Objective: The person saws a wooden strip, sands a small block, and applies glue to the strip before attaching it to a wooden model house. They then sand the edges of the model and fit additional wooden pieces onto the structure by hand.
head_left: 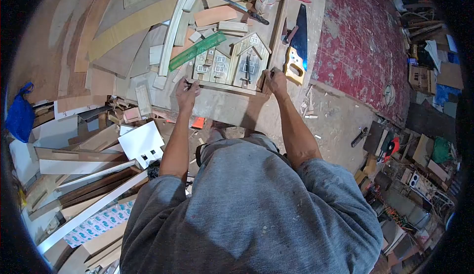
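Observation:
On the workbench in front of me lies a wooden frame with little wooden house fronts in it. The taller house has a peaked roof and small white windows, and a slim dark tool lies across it. A lower house stands to its left. My left hand is closed at the frame's near left corner. At the near right corner, my right hand has its fingers wrapped round the frame's edge. A green ruler lies just beyond the lower house.
Right of the frame lies a handsaw with a light wooden handle. A dark metal bar and wood offcuts cover the bench's far part. Scrap boards pile up on the left; a worn red surface lies to the right.

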`<state>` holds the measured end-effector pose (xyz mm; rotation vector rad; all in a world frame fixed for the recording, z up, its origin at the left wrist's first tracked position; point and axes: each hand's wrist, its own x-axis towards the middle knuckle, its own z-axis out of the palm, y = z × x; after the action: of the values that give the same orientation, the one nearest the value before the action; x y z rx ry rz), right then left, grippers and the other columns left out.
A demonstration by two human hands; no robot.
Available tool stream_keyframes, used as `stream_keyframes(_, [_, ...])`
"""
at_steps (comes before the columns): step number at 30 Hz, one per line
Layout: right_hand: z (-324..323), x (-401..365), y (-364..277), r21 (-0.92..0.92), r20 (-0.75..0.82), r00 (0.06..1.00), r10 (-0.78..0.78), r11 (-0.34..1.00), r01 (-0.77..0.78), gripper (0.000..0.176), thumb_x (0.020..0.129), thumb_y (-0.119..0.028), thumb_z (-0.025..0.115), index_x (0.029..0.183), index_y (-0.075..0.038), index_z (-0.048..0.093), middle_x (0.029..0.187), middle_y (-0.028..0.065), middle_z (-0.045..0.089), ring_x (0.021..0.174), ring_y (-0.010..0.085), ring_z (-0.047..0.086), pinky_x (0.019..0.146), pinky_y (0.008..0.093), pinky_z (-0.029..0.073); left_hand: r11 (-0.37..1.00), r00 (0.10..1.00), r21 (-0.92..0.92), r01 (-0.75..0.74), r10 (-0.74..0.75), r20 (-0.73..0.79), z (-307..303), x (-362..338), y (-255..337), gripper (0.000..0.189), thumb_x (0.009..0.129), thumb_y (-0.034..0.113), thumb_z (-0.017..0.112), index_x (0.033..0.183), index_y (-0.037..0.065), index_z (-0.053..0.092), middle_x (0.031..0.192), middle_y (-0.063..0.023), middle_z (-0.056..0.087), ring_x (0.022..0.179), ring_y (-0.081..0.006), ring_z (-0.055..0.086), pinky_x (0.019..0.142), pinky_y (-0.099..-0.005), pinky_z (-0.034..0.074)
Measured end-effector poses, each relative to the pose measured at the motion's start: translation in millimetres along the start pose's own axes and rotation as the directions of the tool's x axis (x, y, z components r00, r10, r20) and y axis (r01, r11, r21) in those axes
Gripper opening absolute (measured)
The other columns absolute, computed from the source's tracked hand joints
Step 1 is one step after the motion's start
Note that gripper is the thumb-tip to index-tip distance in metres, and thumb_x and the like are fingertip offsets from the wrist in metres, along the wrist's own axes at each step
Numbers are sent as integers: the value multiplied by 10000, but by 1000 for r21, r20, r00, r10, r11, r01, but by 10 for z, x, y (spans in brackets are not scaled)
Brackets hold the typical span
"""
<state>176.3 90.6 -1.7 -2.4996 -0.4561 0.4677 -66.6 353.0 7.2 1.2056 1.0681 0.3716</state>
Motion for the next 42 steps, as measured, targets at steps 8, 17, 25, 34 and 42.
stream_keyframes(8, [20,-20,-12,-4,-74,995,-61,998,61,408,937,-343,616,848,56,608,784,282,630,744,440,625,694,497,485,999,1000,41,-8,9,-28,6,29,-39,566,876,81,748,1376,64,483,1038,-52,489,893,-219,676,655,-310,633])
stream_keyframes(17, [18,-24,-3,-40,-73,992,-103,994,100,394,904,-353,639,869,37,599,734,260,628,697,408,630,659,473,490,1000,1000,27,-1,2,-9,-14,13,-34,622,859,125,774,1400,83,471,1051,-49,503,868,-178,670,659,-317,625])
stream_keyframes(25, [-181,-198,-190,75,-89,996,18,997,-12,615,971,-485,539,1188,88,596,978,299,673,940,450,653,834,480,499,974,985,220,60,-22,-172,-174,-2,261,535,913,224,721,1359,39,490,895,-99,636,746,-166,644,641,-325,574])
stream_keyframes(34, [-592,-392,-224,204,-106,988,116,975,-93,557,980,-434,549,1210,70,617,847,221,666,769,284,656,702,391,502,353,886,923,-151,462,-32,-611,735,851,419,817,230,766,1137,28,586,1162,-217,643,1124,-394,590,938,-469,481])
stream_keyframes(42, [-432,-272,21,227,-127,986,107,971,-77,640,980,-480,558,1334,53,552,917,135,680,737,195,650,692,325,522,648,959,708,-280,166,228,-591,927,1192,397,779,247,761,1118,46,709,1002,-209,723,967,-351,702,841,-433,542])
